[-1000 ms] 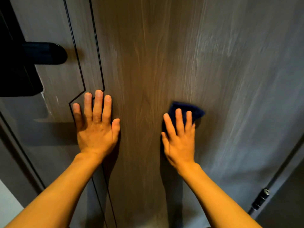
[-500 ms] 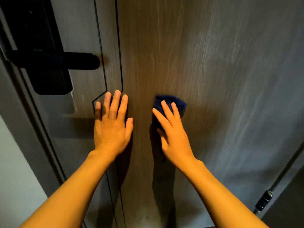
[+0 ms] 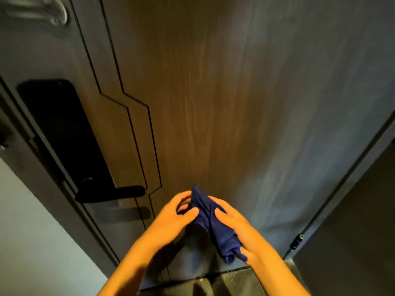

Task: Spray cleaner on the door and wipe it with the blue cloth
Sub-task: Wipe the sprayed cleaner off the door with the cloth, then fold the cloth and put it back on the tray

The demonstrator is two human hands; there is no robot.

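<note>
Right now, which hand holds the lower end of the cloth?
The right hand: the blue cloth hangs down through it, while the left hand only pinches the upper part.

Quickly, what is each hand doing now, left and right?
Left hand: closed on the blue cloth, at its upper part.
Right hand: closed on the blue cloth.

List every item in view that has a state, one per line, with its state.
blue cloth: bunched up, held off the door between both hands.
left hand: fingers curled onto the cloth's upper end.
right hand: gripping the cloth, thumb on top.
door: faint streaks on its surface; whether wet, cannot tell.
door handle: black lever, level, untouched.
lock panel: black, dark, nothing lit.
hinge: at the door's right edge, lower part.
</note>
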